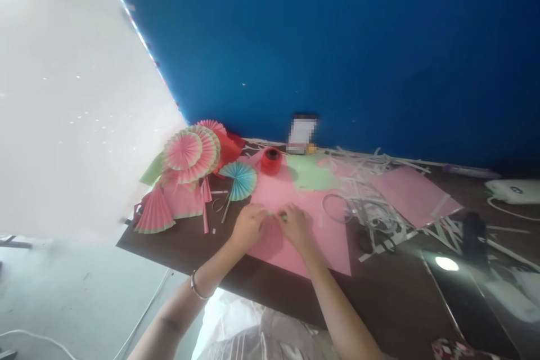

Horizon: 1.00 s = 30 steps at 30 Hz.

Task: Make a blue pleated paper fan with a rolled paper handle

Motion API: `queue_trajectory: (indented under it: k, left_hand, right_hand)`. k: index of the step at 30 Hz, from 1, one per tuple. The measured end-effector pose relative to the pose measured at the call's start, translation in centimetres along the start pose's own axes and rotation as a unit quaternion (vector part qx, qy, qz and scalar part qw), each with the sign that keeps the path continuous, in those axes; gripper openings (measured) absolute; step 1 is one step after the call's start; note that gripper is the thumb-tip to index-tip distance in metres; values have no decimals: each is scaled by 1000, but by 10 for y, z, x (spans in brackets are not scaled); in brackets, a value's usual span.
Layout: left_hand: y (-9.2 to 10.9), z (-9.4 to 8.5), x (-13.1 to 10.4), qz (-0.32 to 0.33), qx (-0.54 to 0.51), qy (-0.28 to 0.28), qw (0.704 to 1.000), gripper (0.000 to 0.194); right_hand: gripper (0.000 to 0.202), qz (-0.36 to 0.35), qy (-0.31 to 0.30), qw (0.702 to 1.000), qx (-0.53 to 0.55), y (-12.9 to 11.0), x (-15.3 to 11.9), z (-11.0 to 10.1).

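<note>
My left hand (pixel 250 224) and my right hand (pixel 294 226) are close together over a large pink paper sheet (pixel 324 247) on the dark table. The fingers of both hands are bent and closed at the tips. A speck of pale green shows at the right fingertips, but what the hands hold is too small and blurred to make out. Just beyond them stands a red roll of tape (pixel 271 161). A blue pleated paper fan (pixel 239 180) with a green stick lies left of the tape. Behind the hands is a light green sheet (pixel 311 173).
Pink pleated rosettes (pixel 183 151) and a pink fan (pixel 155 212) are piled on the left. Paper strips (pixel 367 180) and another pink sheet (pixel 415 194) cover the right. A phone (pixel 302 134) leans on the blue wall. A dark glossy panel (pixel 464 298) lies front right.
</note>
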<state>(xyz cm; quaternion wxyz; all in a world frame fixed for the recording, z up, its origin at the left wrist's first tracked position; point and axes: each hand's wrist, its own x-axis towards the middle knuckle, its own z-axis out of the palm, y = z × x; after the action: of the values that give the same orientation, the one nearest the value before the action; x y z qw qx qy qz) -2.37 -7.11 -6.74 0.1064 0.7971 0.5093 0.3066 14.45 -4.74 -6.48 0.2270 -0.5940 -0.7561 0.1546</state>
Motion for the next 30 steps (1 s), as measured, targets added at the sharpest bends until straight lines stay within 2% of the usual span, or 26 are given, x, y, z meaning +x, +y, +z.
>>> queue_trajectory:
  k: [2,5,12,21,30]
  left_hand:
    - [8,5,-8,40,41,-41,998,36]
    - [13,14,-19,42,94,-71,992,48]
    - [15,17,-23,44,213,-110,970,47]
    - [29,23,-21,57,289,-91,951,47]
    - [40,27,-18,57,327,-92,939,45]
  right_hand:
    - [21,1,0,1000,-7,-1,0,0]
    - [22,-4,2,1000,-3,-2,-1,-5]
    - [25,-17,31,999,-9,9,-11,-28]
    - [34,7,44,998,-36,18,-15,-6]
    - [34,47,59,995,-67,20,-14,1]
